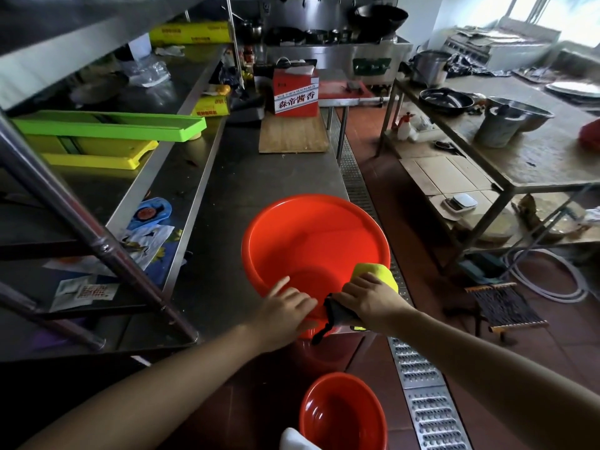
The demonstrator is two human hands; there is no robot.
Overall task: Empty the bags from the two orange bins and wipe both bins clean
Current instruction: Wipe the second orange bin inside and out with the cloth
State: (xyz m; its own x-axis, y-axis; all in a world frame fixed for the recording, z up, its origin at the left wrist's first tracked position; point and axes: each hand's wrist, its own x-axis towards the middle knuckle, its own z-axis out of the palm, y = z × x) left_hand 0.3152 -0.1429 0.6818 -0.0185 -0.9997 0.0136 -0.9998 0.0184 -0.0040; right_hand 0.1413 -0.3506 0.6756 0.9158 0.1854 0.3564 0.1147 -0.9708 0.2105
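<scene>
Head view: right hand (367, 298) pinches yellow cloth (378, 274) inside upright bin (311, 235); left hand (285, 306) spread.

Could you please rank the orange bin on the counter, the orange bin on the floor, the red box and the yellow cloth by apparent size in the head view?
1. orange bin on the counter
2. orange bin on the floor, though cropped and nearer the camera
3. red box, farther away
4. yellow cloth, partly covered
</scene>
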